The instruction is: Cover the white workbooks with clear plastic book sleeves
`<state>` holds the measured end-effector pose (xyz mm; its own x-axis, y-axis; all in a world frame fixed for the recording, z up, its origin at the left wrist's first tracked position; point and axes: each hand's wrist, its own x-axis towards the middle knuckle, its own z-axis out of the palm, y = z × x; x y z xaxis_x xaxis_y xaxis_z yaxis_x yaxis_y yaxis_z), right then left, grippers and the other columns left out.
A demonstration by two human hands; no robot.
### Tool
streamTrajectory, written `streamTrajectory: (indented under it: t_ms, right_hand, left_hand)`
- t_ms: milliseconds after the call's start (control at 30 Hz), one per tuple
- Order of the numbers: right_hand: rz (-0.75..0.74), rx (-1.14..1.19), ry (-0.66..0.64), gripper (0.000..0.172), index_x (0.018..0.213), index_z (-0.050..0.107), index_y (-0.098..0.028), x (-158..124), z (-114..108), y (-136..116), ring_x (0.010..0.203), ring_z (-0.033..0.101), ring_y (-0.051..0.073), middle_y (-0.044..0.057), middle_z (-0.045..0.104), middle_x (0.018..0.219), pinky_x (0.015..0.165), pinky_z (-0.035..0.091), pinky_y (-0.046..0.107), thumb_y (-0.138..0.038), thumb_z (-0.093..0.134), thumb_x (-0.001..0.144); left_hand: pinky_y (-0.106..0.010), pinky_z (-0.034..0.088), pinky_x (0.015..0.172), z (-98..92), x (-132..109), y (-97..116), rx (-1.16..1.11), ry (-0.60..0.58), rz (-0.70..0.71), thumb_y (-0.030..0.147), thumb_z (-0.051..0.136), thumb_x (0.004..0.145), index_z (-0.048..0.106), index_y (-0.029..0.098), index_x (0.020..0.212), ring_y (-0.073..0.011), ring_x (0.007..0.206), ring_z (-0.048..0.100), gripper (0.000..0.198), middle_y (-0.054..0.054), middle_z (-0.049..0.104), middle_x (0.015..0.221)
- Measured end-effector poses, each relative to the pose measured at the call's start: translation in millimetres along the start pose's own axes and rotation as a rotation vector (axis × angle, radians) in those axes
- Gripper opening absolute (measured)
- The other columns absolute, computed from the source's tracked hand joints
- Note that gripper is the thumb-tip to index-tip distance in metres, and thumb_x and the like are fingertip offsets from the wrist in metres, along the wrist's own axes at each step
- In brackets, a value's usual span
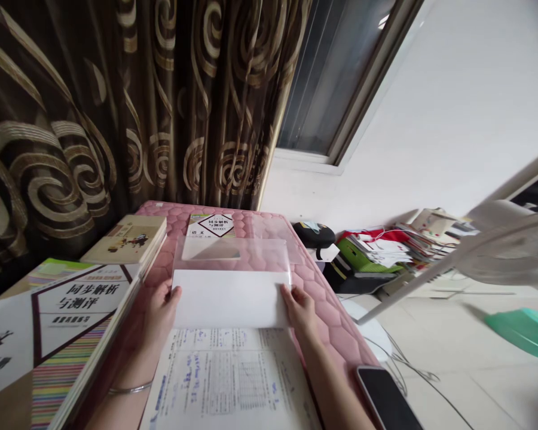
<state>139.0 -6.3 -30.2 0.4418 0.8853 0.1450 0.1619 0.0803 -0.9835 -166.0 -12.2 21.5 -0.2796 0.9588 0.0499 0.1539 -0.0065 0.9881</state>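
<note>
RM CORNER: DK CURTAIN (161, 89), WHITE WALL (452, 101)

Curtain brown w/ gold swirls, upper L, beside window (332, 77); glass dk, small bright reflection (383, 22) nr top. Floor (468, 358) pale tile, R side; white fan (511, 251) there, nr low white unit (448, 285). Pink quilted surface (332, 304) ctr, far end by curtain.

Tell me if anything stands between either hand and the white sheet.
Nothing visible blocks them: the left hand and the right hand hold the white sheet by its opposite side edges. Clear plastic extends past its far edge; whether a layer also lies between hands and sheet, I cannot tell.
</note>
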Motion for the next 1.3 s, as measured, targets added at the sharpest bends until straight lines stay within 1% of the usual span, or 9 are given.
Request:
streamTrajectory:
  t_ms: [100,233,333,467,667,867,967,1133,1300]
  right_hand:
    - [-0.013,0.002,-0.002,0.056,0.067,0.059,-0.018,-1.1,0.1,-2.2,0.057,0.046,0.015,0.001,0.056,0.063,0.050,0.035,0.026,-0.073,0.065,0.067]
    - [0.026,0.057,-0.059,0.047,0.079,0.064,-0.019,-7.0,-1.6,-12.5,0.062,0.052,0.018,0.003,0.063,0.074,0.052,0.041,0.027,-0.065,0.069,0.070]
    - [0.068,0.085,-0.070,0.042,0.072,0.060,-0.021,-9.4,-2.7,-16.0,0.058,0.049,0.017,0.001,0.060,0.068,0.049,0.039,0.027,-0.062,0.070,0.069]
    - [0.056,0.063,-0.048,0.046,0.066,0.056,-0.021,-6.4,-1.8,-10.7,0.055,0.046,0.015,0.000,0.056,0.063,0.047,0.035,0.026,-0.065,0.070,0.068]
    - [0.018,0.006,-0.013,0.052,0.066,0.057,-0.021,-4.6,-0.4,-8.1,0.057,0.049,0.017,0.001,0.059,0.063,0.047,0.035,0.026,-0.072,0.066,0.067]
    - [0.083,0.103,-0.129,0.041,0.077,0.064,-0.021,-12.6,-3.2,-25.3,0.067,0.058,0.021,0.004,0.066,0.075,0.056,0.046,0.030,-0.062,0.069,0.071]
    - [0.106,0.110,-0.123,0.040,0.073,0.063,-0.022,-12.2,-3.4,-24.2,0.062,0.055,0.021,0.004,0.064,0.070,0.054,0.043,0.031,-0.061,0.069,0.071]
    - [0.040,0.053,-0.048,0.044,0.068,0.063,-0.021,-7.1,-1.7,-12.9,0.057,0.050,0.018,0.002,0.060,0.064,0.051,0.037,0.030,-0.065,0.068,0.070]
    - [0.063,0.063,-0.063,0.045,0.071,0.064,-0.021,-10.7,-1.7,-18.1,0.059,0.051,0.018,0.002,0.061,0.066,0.052,0.039,0.030,-0.066,0.067,0.071]
  left_hand:
    - [-0.027,0.050,0.058,0.6,-1.4,2.2,0.022,0.018,0.018,0.051,0.060,0.070,0.065,0.016,0.089,-0.0228,0.076,0.065,0.039,-0.007,0.072,0.082]
    - [-0.026,0.048,0.056,0.0,0.6,0.7,0.058,0.030,0.021,0.050,0.061,0.067,0.065,0.016,0.090,-0.0204,0.070,0.062,0.041,-0.007,0.072,0.084]
    - [-0.025,0.047,0.056,-0.4,1.7,0.3,0.089,0.043,0.012,0.049,0.061,0.066,0.064,0.017,0.089,-0.0195,0.069,0.061,0.040,-0.006,0.071,0.083]
    - [-0.025,0.047,0.055,-0.5,0.1,2.0,0.109,0.026,0.012,0.051,0.061,0.069,0.064,0.017,0.086,-0.0202,0.069,0.061,0.038,-0.004,0.068,0.073]
    - [-0.026,0.049,0.058,1.1,3.4,-7.6,-0.001,0.026,0.005,0.055,0.063,0.068,0.064,0.017,0.088,-0.0217,0.073,0.064,0.043,-0.005,0.069,0.076]
    - [-0.025,0.047,0.056,0.7,2.2,-7.9,0.057,0.039,-0.001,0.051,0.060,0.071,0.063,0.017,0.089,-0.0178,0.067,0.060,0.038,-0.005,0.070,0.082]
    - [-0.025,0.048,0.058,1.6,1.6,-5.6,0.051,0.050,-0.002,0.049,0.060,0.071,0.063,0.017,0.089,-0.0190,0.070,0.061,0.037,-0.005,0.070,0.084]
    - [-0.025,0.047,0.057,2.5,1.7,-4.7,0.035,0.063,0.004,0.053,0.061,0.071,0.064,0.017,0.091,-0.0191,0.068,0.060,0.041,-0.005,0.071,0.081]
    - [-0.024,0.045,0.053,1.9,1.8,-2.5,0.077,0.069,0.016,0.053,0.061,0.070,0.064,0.018,0.086,-0.0189,0.066,0.060,0.039,-0.004,0.070,0.075]
